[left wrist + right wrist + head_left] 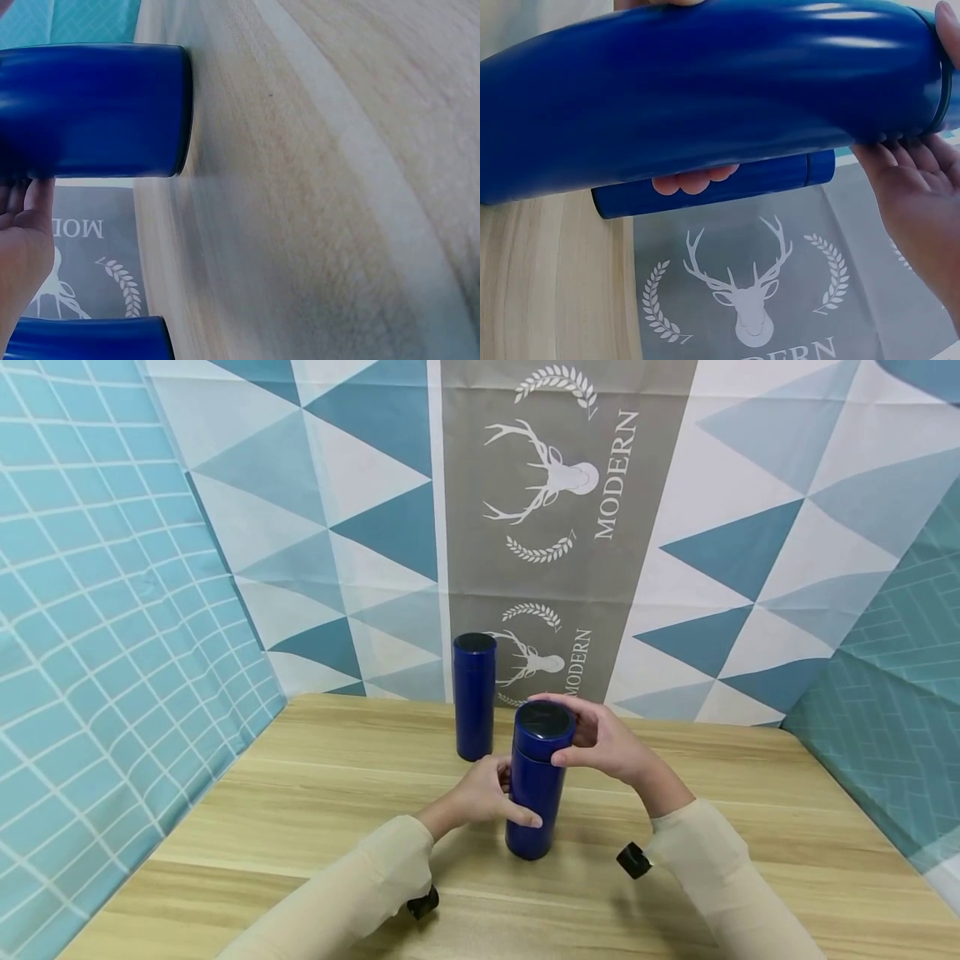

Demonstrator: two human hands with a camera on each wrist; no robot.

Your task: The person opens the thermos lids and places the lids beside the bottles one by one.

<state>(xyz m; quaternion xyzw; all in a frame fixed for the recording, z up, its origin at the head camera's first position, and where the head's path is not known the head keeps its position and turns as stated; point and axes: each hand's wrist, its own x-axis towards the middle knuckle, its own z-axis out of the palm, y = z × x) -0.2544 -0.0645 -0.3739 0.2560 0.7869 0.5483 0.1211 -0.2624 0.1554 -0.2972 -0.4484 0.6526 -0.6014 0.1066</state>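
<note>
A dark blue thermos flask stands on the wooden table, tilted little if at all. Low on its body my left hand grips it, thumb across the front and fingers behind. Up at the black-topped lid, my right hand holds on with thumb in front and fingers round the far side. A thin seam shows between lid and body. In the right wrist view, left fingertips show below the flask. The left wrist view shows the flask's lower body and its dark base edge.
Behind and slightly left, a second blue thermos stands upright near the back of the table. A patterned cloth wall with deer heads rises behind. Blue tiled-print cloth hangs on the left, teal cloth on the right.
</note>
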